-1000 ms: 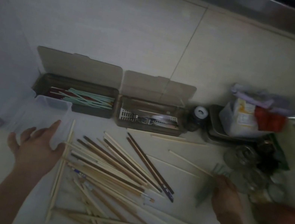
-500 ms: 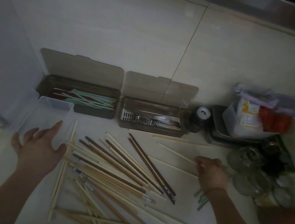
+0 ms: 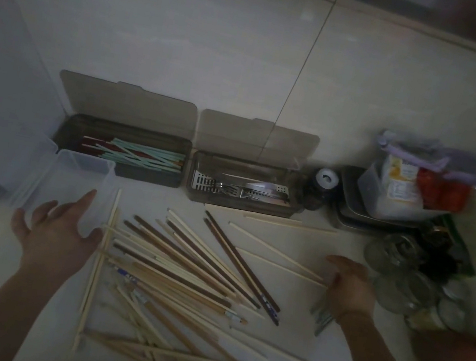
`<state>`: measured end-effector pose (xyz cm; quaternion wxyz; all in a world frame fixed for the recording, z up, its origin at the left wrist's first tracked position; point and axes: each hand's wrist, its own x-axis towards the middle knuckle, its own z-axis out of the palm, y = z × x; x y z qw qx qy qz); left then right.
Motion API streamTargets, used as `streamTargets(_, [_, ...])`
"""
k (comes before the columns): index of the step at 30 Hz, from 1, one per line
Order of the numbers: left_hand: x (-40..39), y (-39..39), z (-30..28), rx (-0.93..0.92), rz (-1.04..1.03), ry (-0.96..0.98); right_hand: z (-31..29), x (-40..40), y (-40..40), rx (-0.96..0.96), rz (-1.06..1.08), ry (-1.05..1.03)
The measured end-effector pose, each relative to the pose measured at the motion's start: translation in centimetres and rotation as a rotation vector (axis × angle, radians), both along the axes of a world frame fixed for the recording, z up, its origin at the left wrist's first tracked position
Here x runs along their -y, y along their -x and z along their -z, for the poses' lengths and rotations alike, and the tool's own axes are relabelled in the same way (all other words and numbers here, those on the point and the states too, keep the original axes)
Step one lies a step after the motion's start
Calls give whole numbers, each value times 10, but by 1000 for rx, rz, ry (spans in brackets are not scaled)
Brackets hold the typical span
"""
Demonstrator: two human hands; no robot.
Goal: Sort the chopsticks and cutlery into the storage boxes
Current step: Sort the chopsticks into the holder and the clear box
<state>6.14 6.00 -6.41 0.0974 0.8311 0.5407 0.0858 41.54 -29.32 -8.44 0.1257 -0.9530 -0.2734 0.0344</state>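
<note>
Dozens of loose chopsticks [image 3: 183, 266] are mid-sort as a green bundle [image 3: 322, 317] is clutched by the right hand [image 3: 349, 292], the left hand [image 3: 59, 231] spread flat, and must next be carried to the chopstick box [image 3: 123, 149].

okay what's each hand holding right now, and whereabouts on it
The right hand grips a bundle of pale green chopsticks near one end; the rest sticks out below the wrist. The left hand holds nothing, fingers spread.
</note>
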Motion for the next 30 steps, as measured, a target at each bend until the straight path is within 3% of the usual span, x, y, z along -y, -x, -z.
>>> streamTargets(3, [-1, 1, 1, 8, 5, 4, 5, 32, 1, -38, -23, 146])
streamTargets(13, [2, 0, -9, -6, 3, 41, 23, 69, 33, 235, -177, -119])
streamTargets(19, [2, 0, -7, 24, 13, 21, 27, 55, 59, 262, -243, -235])
streamTargets(26, [-1, 2, -5, -10, 9, 40, 22, 43, 72, 206, -448, -140])
streamTargets(30, [-1, 3, -5, 4, 0, 32, 3, 21, 66, 284, -410, -177])
